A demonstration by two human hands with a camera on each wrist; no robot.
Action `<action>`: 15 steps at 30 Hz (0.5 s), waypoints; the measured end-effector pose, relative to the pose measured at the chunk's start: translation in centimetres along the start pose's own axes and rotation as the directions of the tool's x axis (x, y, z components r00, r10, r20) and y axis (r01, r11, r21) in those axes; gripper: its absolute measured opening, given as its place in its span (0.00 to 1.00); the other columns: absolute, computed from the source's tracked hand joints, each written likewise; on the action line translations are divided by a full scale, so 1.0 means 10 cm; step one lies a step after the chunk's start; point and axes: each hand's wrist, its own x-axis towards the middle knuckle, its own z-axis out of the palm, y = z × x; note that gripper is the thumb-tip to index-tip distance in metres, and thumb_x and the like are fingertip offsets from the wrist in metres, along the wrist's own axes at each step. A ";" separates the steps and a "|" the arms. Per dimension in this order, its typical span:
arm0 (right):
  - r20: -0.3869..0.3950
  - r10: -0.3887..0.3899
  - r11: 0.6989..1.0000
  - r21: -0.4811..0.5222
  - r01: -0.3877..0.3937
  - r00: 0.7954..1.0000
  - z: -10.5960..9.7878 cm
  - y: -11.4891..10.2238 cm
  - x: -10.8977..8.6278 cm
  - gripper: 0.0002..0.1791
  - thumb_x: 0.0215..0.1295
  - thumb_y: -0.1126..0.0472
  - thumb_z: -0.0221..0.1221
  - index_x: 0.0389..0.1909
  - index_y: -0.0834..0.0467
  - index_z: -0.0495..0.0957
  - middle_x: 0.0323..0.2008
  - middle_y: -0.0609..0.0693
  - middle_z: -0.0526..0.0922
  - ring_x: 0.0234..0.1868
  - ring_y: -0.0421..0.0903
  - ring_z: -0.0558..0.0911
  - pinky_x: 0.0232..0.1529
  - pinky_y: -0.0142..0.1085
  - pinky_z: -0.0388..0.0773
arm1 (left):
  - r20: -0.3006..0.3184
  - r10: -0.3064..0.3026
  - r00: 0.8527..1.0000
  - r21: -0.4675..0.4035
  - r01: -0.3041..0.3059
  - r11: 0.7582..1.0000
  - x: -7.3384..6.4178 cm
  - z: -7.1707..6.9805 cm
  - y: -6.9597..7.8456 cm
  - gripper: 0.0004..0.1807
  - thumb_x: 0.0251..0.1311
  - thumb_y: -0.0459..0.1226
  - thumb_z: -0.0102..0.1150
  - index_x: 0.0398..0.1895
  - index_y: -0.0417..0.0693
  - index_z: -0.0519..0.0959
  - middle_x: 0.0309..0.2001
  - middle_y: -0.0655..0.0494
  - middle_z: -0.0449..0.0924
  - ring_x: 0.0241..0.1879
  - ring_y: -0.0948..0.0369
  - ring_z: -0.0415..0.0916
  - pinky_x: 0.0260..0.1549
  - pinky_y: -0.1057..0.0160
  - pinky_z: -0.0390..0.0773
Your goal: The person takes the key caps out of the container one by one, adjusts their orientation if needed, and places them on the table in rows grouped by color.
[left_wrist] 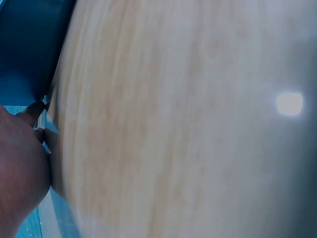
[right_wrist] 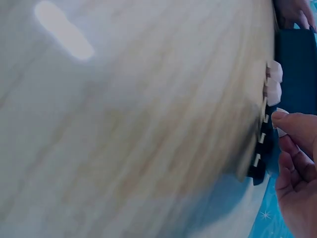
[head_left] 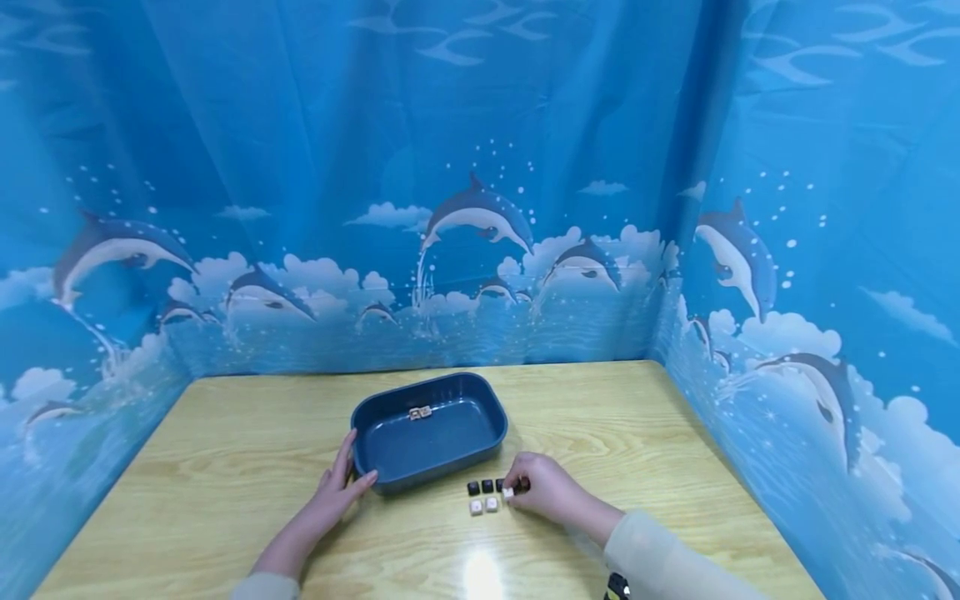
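A dark blue rectangular tray (head_left: 431, 472) stands on the table, with two small brownish-white pieces (head_left: 420, 412) inside near its back wall. My left hand (head_left: 333, 492) rests against the tray's front left corner, thumb and fingers spread and fairly straight along the rim. Just off the tray's front right corner, my right hand (head_left: 547, 492) pinches a white keycap (right_wrist: 281, 128) between thumb and forefinger, low over the table. Two white keycaps (head_left: 483, 506) sit left of it in a row. Behind them runs a row of black keycaps (head_left: 480, 487), partly hidden by the right hand.
The light wood table (head_left: 247, 467) reaches back to a blue dolphin-print curtain (head_left: 315, 208), which also hangs along both sides. A bright light reflection (head_left: 482, 575) shows on the tabletop near the front.
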 end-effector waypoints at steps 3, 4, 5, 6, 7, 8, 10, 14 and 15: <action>0.004 -0.026 1.000 -0.010 0.026 1.000 0.03 -0.02 -0.01 0.09 0.46 0.68 0.72 0.31 0.56 0.85 0.30 0.39 0.77 0.32 0.35 0.75 0.37 0.30 0.77 | 0.000 -0.005 1.000 -0.001 0.005 1.000 0.00 0.00 0.01 0.49 0.69 0.54 0.51 0.78 0.60 0.28 0.73 0.28 0.39 0.69 0.28 0.21 0.59 0.27 0.24; 0.003 -0.034 0.999 -0.017 0.034 0.999 0.04 -0.02 -0.02 0.10 0.46 0.69 0.72 0.30 0.56 0.85 0.30 0.39 0.77 0.32 0.34 0.75 0.36 0.30 0.77 | 0.000 -0.006 1.000 0.000 0.006 1.000 0.00 0.00 0.01 0.49 0.69 0.54 0.51 0.78 0.60 0.28 0.73 0.28 0.39 0.69 0.28 0.21 0.59 0.28 0.24; 0.003 -0.044 0.999 -0.023 0.044 0.999 0.05 -0.03 -0.02 0.10 0.46 0.69 0.72 0.30 0.57 0.85 0.29 0.39 0.76 0.32 0.35 0.74 0.36 0.30 0.77 | 0.001 -0.008 1.000 0.001 0.008 1.000 0.00 0.00 0.01 0.50 0.69 0.55 0.51 0.78 0.60 0.28 0.73 0.28 0.39 0.69 0.28 0.21 0.60 0.28 0.24; 0.002 -0.054 0.998 -0.029 0.054 0.999 0.06 -0.03 -0.02 0.10 0.46 0.69 0.72 0.30 0.57 0.85 0.29 0.39 0.76 0.31 0.35 0.74 0.36 0.30 0.76 | 0.001 -0.010 1.000 0.001 0.010 1.000 0.00 0.00 0.02 0.50 0.69 0.55 0.51 0.78 0.60 0.28 0.73 0.28 0.39 0.68 0.28 0.21 0.60 0.28 0.24; 0.000 -0.066 0.997 -0.040 0.066 0.998 0.06 -0.03 -0.02 0.10 0.45 0.69 0.72 0.30 0.57 0.85 0.29 0.39 0.76 0.31 0.35 0.74 0.36 0.30 0.76 | 0.002 -0.011 1.000 0.002 0.011 1.000 0.00 0.00 0.02 0.50 0.68 0.55 0.51 0.78 0.60 0.27 0.73 0.29 0.38 0.68 0.28 0.20 0.60 0.28 0.25; -0.001 -0.076 0.996 -0.048 0.076 0.997 0.07 -0.03 -0.02 0.10 0.45 0.69 0.72 0.30 0.57 0.85 0.29 0.40 0.76 0.31 0.35 0.74 0.36 0.30 0.76 | 0.002 -0.015 1.000 0.002 0.015 1.000 -0.01 0.00 0.02 0.50 0.68 0.55 0.51 0.78 0.60 0.27 0.73 0.29 0.38 0.68 0.28 0.20 0.60 0.28 0.25; -0.004 -0.092 0.994 -0.066 0.091 0.996 0.08 -0.03 -0.02 0.09 0.45 0.69 0.72 0.30 0.57 0.85 0.29 0.40 0.76 0.31 0.35 0.73 0.36 0.30 0.76 | 0.004 -0.019 1.000 0.001 0.019 1.000 -0.01 0.00 0.02 0.50 0.68 0.56 0.51 0.78 0.61 0.27 0.73 0.29 0.38 0.68 0.28 0.19 0.59 0.28 0.25; -0.012 -0.114 0.988 -0.103 0.112 0.993 0.09 -0.02 -0.02 0.09 0.44 0.69 0.72 0.29 0.57 0.85 0.28 0.40 0.76 0.31 0.34 0.72 0.36 0.30 0.75 | 0.005 -0.023 1.000 -0.003 0.023 1.000 -0.01 0.00 0.03 0.50 0.68 0.56 0.51 0.78 0.61 0.27 0.73 0.29 0.38 0.68 0.29 0.19 0.60 0.28 0.25; -0.013 -0.116 0.988 -0.108 0.114 0.993 0.10 -0.01 -0.01 0.09 0.44 0.69 0.72 0.29 0.57 0.85 0.28 0.40 0.76 0.31 0.34 0.72 0.36 0.30 0.75 | 0.004 -0.022 1.000 -0.002 0.022 1.000 -0.01 0.00 0.03 0.50 0.68 0.56 0.51 0.78 0.61 0.27 0.73 0.29 0.38 0.68 0.29 0.19 0.59 0.28 0.25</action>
